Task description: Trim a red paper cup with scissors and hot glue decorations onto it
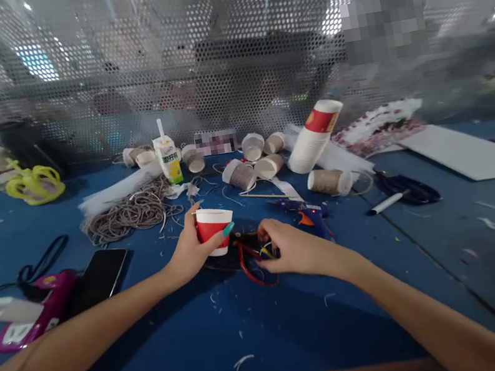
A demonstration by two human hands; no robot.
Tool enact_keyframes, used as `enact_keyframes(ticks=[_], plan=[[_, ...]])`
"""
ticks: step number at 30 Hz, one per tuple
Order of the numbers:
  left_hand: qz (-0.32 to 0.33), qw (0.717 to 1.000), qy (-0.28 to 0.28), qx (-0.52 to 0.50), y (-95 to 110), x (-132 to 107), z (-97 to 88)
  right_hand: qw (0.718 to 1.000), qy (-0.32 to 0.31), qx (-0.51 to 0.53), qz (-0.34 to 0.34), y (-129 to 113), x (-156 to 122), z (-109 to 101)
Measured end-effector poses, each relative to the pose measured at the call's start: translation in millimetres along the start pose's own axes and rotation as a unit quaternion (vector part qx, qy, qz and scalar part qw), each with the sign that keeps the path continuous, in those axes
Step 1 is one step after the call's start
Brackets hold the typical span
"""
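My left hand (196,251) is closed round a red and white paper cup (214,226), held mouth up above the blue table. The thumb with a teal nail lies across the cup's front. To its right, my right hand (293,246) hovers with curled fingers and thumb apart over a dark, cluttered patch of the table. Red-handled scissors (256,276) lie under the thumb, with something yellow beside them. No object shows clearly in this hand. A blue glue gun (295,204) with an orange trigger lies just behind it.
At the back stand a tilted stack of paper cups (316,139), a drink carton (169,160) and several twine-wrapped cups (242,175). Grey cord (132,210) lies left. A phone (99,277) and purple packet (40,309) sit near my left arm; a white board (474,151) lies right.
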State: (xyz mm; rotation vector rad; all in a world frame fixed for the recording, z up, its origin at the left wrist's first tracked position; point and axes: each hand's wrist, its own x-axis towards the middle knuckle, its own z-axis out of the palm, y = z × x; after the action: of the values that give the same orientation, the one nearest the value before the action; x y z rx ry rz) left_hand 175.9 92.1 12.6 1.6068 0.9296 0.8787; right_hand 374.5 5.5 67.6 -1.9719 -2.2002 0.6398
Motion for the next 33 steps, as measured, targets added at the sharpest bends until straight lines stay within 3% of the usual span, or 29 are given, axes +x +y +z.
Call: enact_keyframes(ticks=[5,10,13,16,20,23,25,29,33], plan=[[0.055,0.998,-0.006,-0.014,-2.9,-0.7,-0.1,0.998,0.028,-0.051,0.024,0.2,9.1,13.3],[0.051,0.995,-0.014,-0.087,-2.8,-1.3,2.0,0.999,0.044,-0.019,0.024,9.7,12.5,8.7],[0.031,0.991,0.017,-0.131,-0.4,-2.2,4.3,0.988,0.075,0.120,0.055,24.2,13.0,6.1],[-0.002,0.984,0.010,-0.181,1.8,-3.2,6.6,0.946,0.104,0.299,0.076,36.5,16.3,6.7],[-0.045,0.973,-0.007,-0.227,2.4,-5.5,8.2,0.909,0.193,0.369,-0.015,40.7,20.2,9.7],[-0.045,0.973,-0.015,-0.225,1.8,-7.7,7.7,0.908,0.243,0.337,-0.060,35.7,17.2,9.8],[-0.044,0.976,-0.026,-0.213,1.2,-8.9,7.4,0.922,0.247,0.292,-0.060,30.5,12.4,8.7],[-0.058,0.976,-0.046,-0.206,0.9,-11.2,8.4,0.957,0.256,0.116,-0.077,22.0,2.3,7.8],[-0.049,0.972,-0.075,-0.219,3.8,-16.5,10.7,0.946,0.310,-0.047,-0.088,19.7,-1.0,11.8]])
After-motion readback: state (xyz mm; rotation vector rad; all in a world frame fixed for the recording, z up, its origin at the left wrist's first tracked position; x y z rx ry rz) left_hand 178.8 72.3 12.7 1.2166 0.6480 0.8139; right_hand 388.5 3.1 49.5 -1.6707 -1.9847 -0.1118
